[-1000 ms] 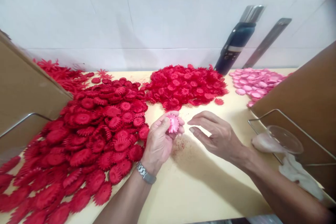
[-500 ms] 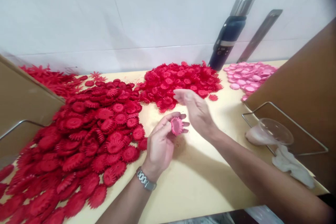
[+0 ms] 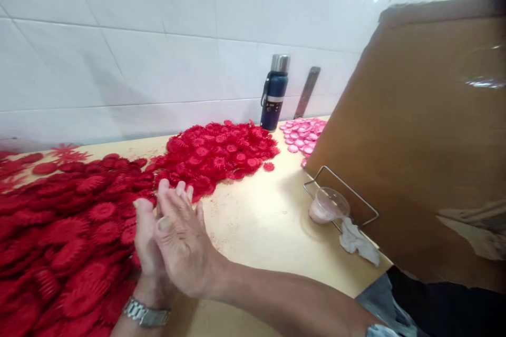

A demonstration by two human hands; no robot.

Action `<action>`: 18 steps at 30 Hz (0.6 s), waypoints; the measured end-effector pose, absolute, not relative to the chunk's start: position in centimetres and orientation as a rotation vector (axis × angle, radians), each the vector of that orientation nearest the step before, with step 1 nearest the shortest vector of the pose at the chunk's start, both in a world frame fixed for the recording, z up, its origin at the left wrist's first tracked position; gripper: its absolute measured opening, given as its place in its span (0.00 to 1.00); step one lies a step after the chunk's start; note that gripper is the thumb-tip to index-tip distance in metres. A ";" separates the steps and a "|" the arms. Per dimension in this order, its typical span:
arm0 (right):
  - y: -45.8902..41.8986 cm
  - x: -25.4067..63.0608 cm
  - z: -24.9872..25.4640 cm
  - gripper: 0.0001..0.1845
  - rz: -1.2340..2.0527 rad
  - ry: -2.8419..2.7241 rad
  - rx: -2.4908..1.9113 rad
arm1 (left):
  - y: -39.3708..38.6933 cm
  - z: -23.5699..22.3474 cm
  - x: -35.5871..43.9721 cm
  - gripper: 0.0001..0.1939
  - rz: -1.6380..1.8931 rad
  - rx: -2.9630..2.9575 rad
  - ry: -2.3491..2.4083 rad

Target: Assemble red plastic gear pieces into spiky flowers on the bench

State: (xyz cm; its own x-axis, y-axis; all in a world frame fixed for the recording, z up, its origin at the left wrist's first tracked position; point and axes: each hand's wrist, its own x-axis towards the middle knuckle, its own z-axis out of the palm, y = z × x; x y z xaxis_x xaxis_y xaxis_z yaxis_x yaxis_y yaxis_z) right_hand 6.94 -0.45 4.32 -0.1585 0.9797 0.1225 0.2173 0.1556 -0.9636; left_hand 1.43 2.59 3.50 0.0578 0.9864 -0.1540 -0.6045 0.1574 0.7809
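Observation:
My right hand (image 3: 184,245) lies flat across the palm of my left hand (image 3: 146,245), the two pressed together with right fingers stretched out. Whatever sits between the palms is hidden, and most left fingers are behind the right hand. A metal-band watch (image 3: 146,314) circles my left wrist. Both hands are over the near right edge of a large heap of red scalloped discs (image 3: 71,253). Just beyond my fingertips is a second heap of red toothed discs (image 3: 221,152).
A dark blue flask (image 3: 274,95) and a metal strip (image 3: 307,92) stand by the tiled wall, near pink discs (image 3: 300,134). On the right are a brown board (image 3: 427,142), a wire frame (image 3: 351,195), a clear plastic cup (image 3: 326,208) and a crumpled white cloth (image 3: 358,242).
My right hand has come down onto my left palm, covering where the pinkish scalloped disc was held. The view has swung to the right, and both hands now appear farther left.

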 end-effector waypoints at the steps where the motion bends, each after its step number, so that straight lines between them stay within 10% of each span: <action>1: 0.3 7.2 4.5 0.37 1.085 -1.543 -1.215 | 2.6 3.6 1.9 0.27 1.329 0.623 0.765; 18: 3.0 11.0 4.0 0.27 0.654 -1.556 -1.414 | 0.1 4.4 5.2 0.19 1.231 0.646 0.457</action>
State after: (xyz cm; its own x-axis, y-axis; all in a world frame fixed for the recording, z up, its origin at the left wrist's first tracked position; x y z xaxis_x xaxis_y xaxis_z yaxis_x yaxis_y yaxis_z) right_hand 10.99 3.02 4.00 0.0662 0.9614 0.2671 0.4818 0.2036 -0.8523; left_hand 5.21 0.09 4.35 0.2810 0.9595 0.0210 -0.7130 0.1941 0.6737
